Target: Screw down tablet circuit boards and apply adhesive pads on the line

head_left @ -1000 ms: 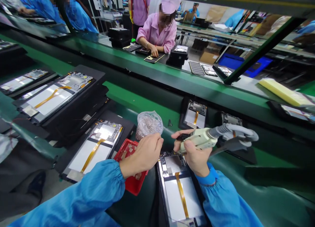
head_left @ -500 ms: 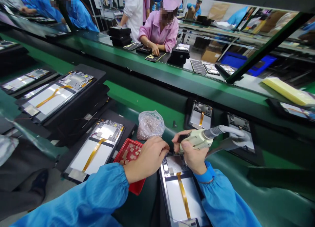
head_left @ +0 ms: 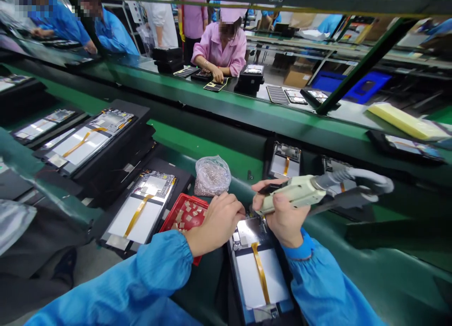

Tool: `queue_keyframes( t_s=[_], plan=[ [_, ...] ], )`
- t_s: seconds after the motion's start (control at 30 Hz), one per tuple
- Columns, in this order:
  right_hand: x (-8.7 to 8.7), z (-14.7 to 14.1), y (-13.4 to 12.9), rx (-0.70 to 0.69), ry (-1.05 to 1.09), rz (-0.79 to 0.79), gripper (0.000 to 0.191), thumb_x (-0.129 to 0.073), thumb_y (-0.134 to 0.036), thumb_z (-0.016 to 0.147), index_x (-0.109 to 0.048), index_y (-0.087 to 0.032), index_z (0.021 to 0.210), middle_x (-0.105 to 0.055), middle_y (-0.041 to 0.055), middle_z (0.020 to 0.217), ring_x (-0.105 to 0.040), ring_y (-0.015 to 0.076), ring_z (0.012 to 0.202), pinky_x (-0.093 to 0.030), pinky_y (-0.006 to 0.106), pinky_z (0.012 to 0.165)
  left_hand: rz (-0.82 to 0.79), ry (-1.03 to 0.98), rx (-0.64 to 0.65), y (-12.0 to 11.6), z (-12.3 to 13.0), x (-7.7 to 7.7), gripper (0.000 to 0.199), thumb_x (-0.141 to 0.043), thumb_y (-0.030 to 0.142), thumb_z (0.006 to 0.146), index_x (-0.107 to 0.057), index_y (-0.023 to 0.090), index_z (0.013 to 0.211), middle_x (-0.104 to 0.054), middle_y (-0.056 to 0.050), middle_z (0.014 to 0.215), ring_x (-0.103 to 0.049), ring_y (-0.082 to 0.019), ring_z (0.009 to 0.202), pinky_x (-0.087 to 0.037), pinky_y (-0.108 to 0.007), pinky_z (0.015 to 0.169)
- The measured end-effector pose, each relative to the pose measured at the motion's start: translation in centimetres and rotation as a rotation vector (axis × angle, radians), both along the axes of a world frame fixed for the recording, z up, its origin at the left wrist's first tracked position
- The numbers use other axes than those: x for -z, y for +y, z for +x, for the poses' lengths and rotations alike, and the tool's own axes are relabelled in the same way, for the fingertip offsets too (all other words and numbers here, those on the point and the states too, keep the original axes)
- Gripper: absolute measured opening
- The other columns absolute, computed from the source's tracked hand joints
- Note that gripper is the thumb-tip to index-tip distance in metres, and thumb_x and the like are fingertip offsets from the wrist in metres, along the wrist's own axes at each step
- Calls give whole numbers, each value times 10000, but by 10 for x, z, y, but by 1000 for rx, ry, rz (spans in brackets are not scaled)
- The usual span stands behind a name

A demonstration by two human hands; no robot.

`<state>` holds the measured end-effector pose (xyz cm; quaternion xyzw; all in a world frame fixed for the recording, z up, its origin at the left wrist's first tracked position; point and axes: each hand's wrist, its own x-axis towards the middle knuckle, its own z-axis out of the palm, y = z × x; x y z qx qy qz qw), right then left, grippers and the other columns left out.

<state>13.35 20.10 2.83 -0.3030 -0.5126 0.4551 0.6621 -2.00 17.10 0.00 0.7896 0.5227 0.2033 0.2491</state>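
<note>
**A:** In the head view, what's the right hand [head_left: 282, 217] doing?

**B:** Its fingers are closed around a cream plastic electric screwdriver [head_left: 293, 193], with the tip angled down just above the exposed circuit board [head_left: 249, 234] of a black-framed open tablet [head_left: 261, 276]. That tablet sits at the near edge of the green conveyor bench [head_left: 370, 227].

**A:** And the left hand [head_left: 221, 222]?

**B:** Its fingers [head_left: 236, 210] are curled at the board's corner. I can't tell whether they pinch anything tiny.

**A:** How would you work this well?

**B:** I'd keep the tip square to the board and brace both wrists, since the left fingers sit close to it.

**A:** What's in the way?

**B:** The grey hose [head_left: 356, 175] trails right over a 2nd open tablet [head_left: 335, 175]. Just left of the hands lie a red plastic tray of small pieces [head_left: 178, 199] and a clear bag of tiny metal parts [head_left: 212, 177].

**A:** Anyone nearby?

**B:** A person in a pink smock [head_left: 219, 48] works across the line.
</note>
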Motion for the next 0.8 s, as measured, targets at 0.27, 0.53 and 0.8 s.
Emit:
queue_keyframes(
  t_s=[0.27,0.53,0.8],
  plan=[
    [-4,3,-5,-1,55,-26,270,-742,-429,872,-635,-192,944,-751,39,832,-621,134,444,-505,271,395,8,2,-9,3,7,9,146,-604,175,943,-740,197,895,-684,-48,934,-586,-225,967,-459,-356,882],
    [-19,1,-20,61,104,-45,351,-697,-540,874,-608,-201,891,-723,27,787,-581,121,400,-456,259,349,41,-84,63,-15,3,-7,79,-644,207,947,-709,181,909,-673,-30,935,-575,-205,933,-459,-334,831],
    [-24,5,-39,51,95,-3,335,-686,-534,888,-661,-201,874,-717,29,756,-572,129,390,-448,267,350,23,-111,57,-32,2,-14,87,-622,186,944,-685,191,884,-676,-30,936,-585,-209,948,-462,-329,820]
  ],
)
